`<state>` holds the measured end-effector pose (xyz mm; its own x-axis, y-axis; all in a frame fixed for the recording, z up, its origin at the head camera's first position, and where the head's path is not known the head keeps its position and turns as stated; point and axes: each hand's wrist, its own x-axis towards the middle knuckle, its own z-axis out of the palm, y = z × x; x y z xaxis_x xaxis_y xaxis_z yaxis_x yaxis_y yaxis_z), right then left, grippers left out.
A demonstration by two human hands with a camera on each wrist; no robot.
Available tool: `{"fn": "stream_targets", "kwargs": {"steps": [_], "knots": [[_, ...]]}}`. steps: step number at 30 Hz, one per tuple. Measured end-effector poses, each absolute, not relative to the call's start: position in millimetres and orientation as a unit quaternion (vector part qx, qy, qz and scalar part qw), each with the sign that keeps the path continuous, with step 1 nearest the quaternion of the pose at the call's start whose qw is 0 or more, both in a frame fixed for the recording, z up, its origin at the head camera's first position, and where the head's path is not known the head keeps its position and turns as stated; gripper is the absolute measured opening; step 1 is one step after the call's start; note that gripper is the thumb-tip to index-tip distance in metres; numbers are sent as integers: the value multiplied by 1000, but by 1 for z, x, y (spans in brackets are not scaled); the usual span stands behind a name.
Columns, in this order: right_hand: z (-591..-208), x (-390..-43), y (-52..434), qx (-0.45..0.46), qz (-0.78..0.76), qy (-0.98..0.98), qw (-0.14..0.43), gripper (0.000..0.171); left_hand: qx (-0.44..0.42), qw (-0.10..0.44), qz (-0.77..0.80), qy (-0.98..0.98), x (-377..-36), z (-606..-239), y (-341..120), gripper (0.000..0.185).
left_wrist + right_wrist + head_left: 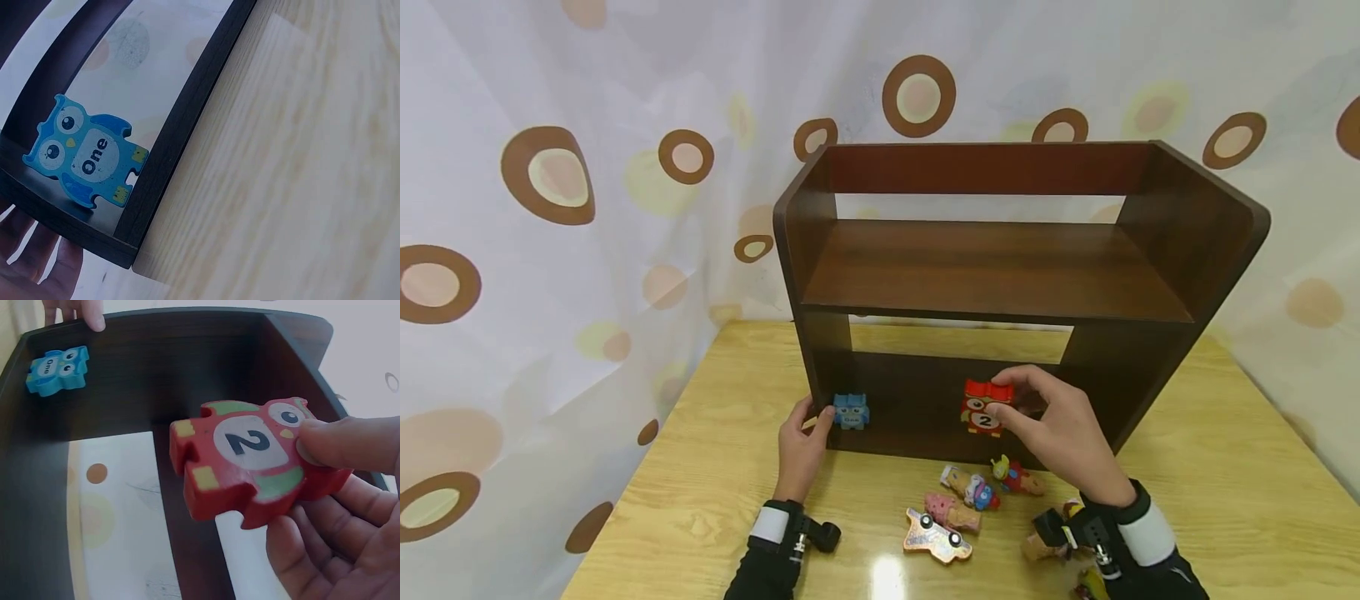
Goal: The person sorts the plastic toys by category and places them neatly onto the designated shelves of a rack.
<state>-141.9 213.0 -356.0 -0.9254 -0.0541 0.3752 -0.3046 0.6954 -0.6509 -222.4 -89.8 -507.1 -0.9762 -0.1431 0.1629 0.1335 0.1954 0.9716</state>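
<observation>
A red owl block (979,407) with a "2" on its belly is pinched between the thumb and fingers of my right hand (1063,429), in front of the lower level of a dark brown shelf (1000,267). In the right wrist view the owl block (250,450) is held tilted, its feet pointing left. My left hand (801,450) grips the shelf's left side panel, thumb at the front edge and fingers outside. Just inside that panel a blue owl block (852,412) stands on the lower board; the left wrist view shows "One" on the blue owl (90,150).
On the wooden table before the shelf lie a car-shaped piece (936,537), a pink figure (952,511), a figure with a blue-and-red part (972,487) and a red-and-yellow one (1017,477). More pieces are partly hidden under my right wrist. A patterned curtain (625,250) hangs behind.
</observation>
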Motion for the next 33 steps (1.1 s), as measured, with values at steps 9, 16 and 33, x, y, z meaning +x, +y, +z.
{"fn": "stream_targets", "kwargs": {"steps": [9, 16, 33], "knots": [[-371, -166, 195, 121, 393, -898, 160, 26, 3, 112, -635, -765, -222, -509, -90, 40], [-373, -184, 180, 147, 386, -897, 154, 21, 3, 114, -643, -758, -226, -508, -86, 40], [-410, -216, 174, 164, 350, -914, 122, 15, -6, 111, -641, -760, -221, -511, -81, 39]]}}
